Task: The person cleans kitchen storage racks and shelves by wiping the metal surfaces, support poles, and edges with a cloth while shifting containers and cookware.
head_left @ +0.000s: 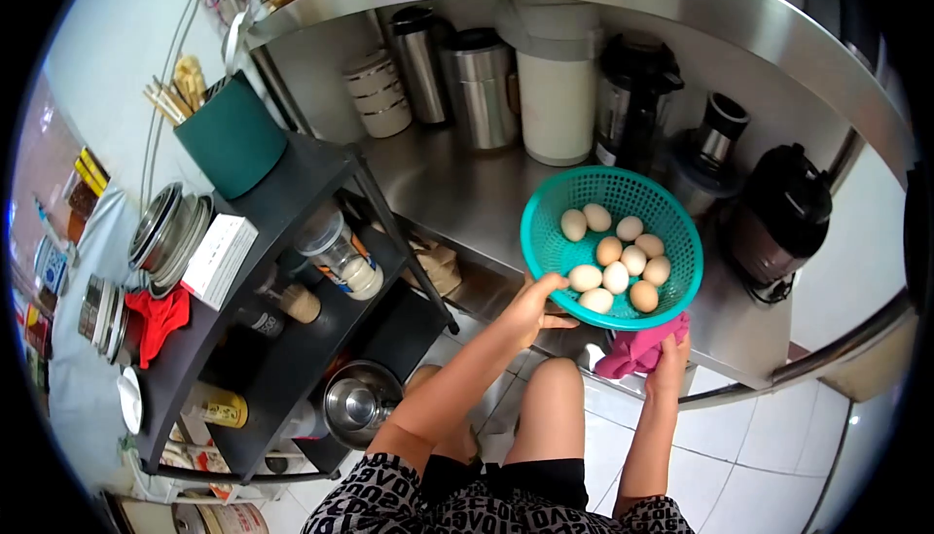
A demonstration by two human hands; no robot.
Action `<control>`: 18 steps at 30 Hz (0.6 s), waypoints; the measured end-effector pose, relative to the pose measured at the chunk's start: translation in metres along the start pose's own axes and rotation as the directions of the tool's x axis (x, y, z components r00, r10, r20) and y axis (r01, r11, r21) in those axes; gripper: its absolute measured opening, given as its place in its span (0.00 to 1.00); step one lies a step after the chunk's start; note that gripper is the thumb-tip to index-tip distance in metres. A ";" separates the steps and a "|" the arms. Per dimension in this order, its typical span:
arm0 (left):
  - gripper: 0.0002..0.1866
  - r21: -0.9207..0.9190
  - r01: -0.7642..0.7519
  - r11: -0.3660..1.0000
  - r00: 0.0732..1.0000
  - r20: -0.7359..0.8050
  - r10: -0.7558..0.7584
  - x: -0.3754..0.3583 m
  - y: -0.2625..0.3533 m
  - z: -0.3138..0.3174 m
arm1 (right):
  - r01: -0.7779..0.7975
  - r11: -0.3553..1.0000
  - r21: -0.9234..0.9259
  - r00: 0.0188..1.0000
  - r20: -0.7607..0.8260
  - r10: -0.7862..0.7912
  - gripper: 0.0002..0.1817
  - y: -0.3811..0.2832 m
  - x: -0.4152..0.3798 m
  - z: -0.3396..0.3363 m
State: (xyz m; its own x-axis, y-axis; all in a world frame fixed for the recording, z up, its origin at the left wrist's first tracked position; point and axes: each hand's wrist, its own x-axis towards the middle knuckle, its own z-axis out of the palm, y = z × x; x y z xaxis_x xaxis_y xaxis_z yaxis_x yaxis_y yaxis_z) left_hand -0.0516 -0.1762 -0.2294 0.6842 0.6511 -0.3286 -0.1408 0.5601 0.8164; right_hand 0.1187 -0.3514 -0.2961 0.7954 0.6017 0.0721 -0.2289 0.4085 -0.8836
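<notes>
A green plastic basket (545,271) with a perforated wall is tilted toward me over the front of the steel shelf. Inside it lie several eggs (615,277), white to light brown. My left hand (533,308) is closed on the basket's near left rim, thumb on top. Under the near right rim, my right hand (669,361) is closed around a bunched pink cloth (637,349). The cloth meets the basket's edge there; whether those fingers also grip the rim is hidden.
Behind the basket, the steel shelf (428,179) holds steel jugs (484,87), a tall white container (556,96) and a dark appliance (778,218). To the left, a black rack (302,169) carries a green holder (232,135), stacked metal bowls (173,237) and jars. A metal pot (358,403) sits low beside it.
</notes>
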 end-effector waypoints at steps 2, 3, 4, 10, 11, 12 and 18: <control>0.36 0.178 0.048 0.983 0.997 0.047 -0.057 0.013 -0.003 -0.013 | -0.012 1.000 0.003 1.000 -0.015 0.012 0.25 0.008 0.004 0.000; 0.41 0.261 0.025 0.965 0.999 0.016 -0.030 0.012 0.000 -0.013 | 0.012 1.000 0.006 1.000 -0.029 -0.012 0.24 0.011 0.006 0.000; 0.45 0.344 -0.003 0.939 0.999 0.048 -0.015 0.010 0.004 -0.013 | 0.034 0.999 0.008 0.999 -0.040 -0.033 0.22 0.014 0.006 0.001; 0.40 0.761 -0.231 0.606 0.903 -0.065 0.425 -0.011 0.001 -0.043 | 0.030 1.000 -0.010 0.992 -0.126 -0.031 0.24 0.019 -0.012 0.007; 0.31 0.684 -0.442 0.581 0.770 -0.043 0.636 -0.008 -0.010 -0.063 | 0.062 0.994 -0.086 0.991 -0.111 -0.071 0.24 0.019 -0.019 0.006; 0.23 0.679 -0.515 0.524 0.650 -0.089 0.754 -0.020 -0.008 -0.077 | 0.095 0.983 -0.160 0.989 -0.095 -0.111 0.24 0.020 -0.026 0.003; 0.16 0.913 -0.315 0.259 0.021 -0.266 0.964 -0.078 0.033 -0.190 | 0.045 0.978 -0.206 0.999 -0.015 -0.050 0.24 0.042 -0.069 -0.024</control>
State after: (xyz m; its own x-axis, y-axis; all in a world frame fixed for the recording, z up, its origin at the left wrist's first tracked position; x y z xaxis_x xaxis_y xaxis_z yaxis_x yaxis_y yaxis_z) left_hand -0.2455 -0.1114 -0.2665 -0.3120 0.6898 0.6533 0.4018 -0.5274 0.7486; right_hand 0.0673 -0.3921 -0.3492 0.8143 0.5702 0.1089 -0.0721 0.2855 -0.9557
